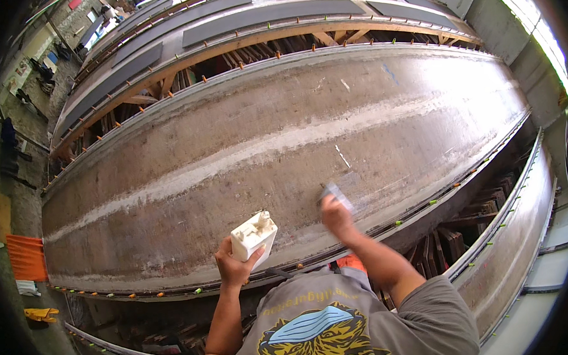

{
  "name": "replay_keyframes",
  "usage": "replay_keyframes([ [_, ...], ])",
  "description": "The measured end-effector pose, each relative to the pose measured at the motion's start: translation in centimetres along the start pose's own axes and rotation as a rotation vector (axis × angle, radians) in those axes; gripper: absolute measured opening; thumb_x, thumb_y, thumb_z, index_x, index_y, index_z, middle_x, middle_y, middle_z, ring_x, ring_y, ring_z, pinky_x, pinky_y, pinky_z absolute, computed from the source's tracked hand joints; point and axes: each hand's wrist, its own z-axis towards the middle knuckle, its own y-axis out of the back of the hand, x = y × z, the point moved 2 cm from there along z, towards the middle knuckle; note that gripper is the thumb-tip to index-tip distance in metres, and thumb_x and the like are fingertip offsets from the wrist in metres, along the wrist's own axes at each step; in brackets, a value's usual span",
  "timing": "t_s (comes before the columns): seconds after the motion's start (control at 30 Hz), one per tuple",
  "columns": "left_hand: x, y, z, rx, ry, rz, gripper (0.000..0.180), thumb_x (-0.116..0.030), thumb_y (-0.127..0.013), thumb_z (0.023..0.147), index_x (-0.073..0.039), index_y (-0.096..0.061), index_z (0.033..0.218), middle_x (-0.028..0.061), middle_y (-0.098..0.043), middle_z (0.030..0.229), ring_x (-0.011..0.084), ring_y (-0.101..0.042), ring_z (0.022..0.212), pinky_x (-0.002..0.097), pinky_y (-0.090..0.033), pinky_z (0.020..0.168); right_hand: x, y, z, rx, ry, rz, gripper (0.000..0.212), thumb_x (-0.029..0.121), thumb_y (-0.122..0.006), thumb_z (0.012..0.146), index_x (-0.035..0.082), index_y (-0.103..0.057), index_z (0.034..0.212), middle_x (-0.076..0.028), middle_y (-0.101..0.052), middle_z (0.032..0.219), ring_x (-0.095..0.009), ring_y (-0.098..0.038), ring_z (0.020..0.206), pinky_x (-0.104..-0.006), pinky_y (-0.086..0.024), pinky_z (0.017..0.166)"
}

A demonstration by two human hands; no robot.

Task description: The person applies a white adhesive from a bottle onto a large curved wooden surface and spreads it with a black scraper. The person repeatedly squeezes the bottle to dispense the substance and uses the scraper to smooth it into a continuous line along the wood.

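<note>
My left hand (236, 265) is wrapped round a white, box-shaped plastic container (254, 237), held tilted above the near side of a long brown table (221, 200). Cream-coloured paste is smeared over the container's top. Farther right, my right hand (336, 216) is closed on a flat grey scraper (338, 195), blurred by motion and low over the table surface. Whether its blade touches the surface, I cannot tell. Just beyond the scraper lies a short white streak of paste (342, 156). A wide pale band (232, 162) runs along the table's length.
Small orange and green pegs line the table's edges. Beyond it stands another long table with dark grey sheets (269, 21). An orange cloth (27, 258) hangs off the left end, near yellow gloves (41, 315). Another brown table (513, 255) lies at the right, stacked boards (445, 243) between.
</note>
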Motion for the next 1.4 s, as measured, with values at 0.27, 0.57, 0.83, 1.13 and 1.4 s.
replay_keyframes([
  [0.27,0.3,-0.4,0.5,-0.09,-0.015,0.012,0.055,-0.027,-0.096,0.07,0.0,-0.068,0.109,0.0133,-0.076,0.096,0.0218,-0.075,0.088,0.0352,-0.058,0.078,-7.8,5.2,9.4,0.126,-0.329,0.511,0.015,0.009,-0.055,0.092,0.002,-0.057,0.106,-0.025,-0.074,0.087,-0.039,-0.076,0.079,-0.0469,-0.061,0.064],
  [0.57,-2.0,-0.1,0.0,-0.063,0.013,-0.023,0.051,-0.022,-0.096,0.071,0.0,-0.068,0.108,0.0115,-0.076,0.098,0.02,-0.074,0.09,0.0346,-0.058,0.08,4.8,-3.9,17.3,-0.206,-0.131,0.007,0.035,0.014,-0.064,0.081,-0.005,-0.07,0.109,-0.008,-0.061,0.062,-0.017,-0.057,0.05,-0.0369,-0.04,0.036],
  [0.83,-1.0,0.5,-0.5,-0.12,0.084,-0.024,0.049,-0.024,-0.095,0.072,0.001,-0.069,0.106,0.0127,-0.077,0.099,0.0194,-0.073,0.091,0.0347,-0.057,0.08,2.4,9.4,19.3,0.238,-0.257,0.966,0.033,0.021,-0.067,0.087,-0.005,-0.065,0.108,-0.029,-0.072,0.093,-0.041,-0.073,0.09,-0.051,-0.058,0.081],
  [1.13,-2.0,-1.6,-0.3,-0.188,0.112,-0.033,0.052,-0.02,-0.095,0.071,0.003,-0.067,0.108,0.013,-0.076,0.1,0.0201,-0.073,0.092,0.0356,-0.057,0.081,-13.2,-4.5,18.7,0.443,-0.671,1.12,0.049,0.038,-0.089,0.067,-0.004,-0.077,0.09,-0.024,-0.075,0.087,-0.034,-0.076,0.083,-0.0437,-0.059,0.073],
  [1.4,-2.2,-5.3,-0.8,-0.224,0.165,-0.055,0.052,-0.017,-0.095,0.07,0.003,-0.067,0.11,0.0128,-0.075,0.104,0.0207,-0.073,0.094,0.0352,-0.057,0.084,-17.9,-1.3,14.9,0.115,-0.306,0.391,0.037,0.014,-0.062,0.089,0.001,-0.069,0.123,-0.021,-0.073,0.08,-0.031,-0.074,0.074,-0.0452,-0.057,0.058],
])
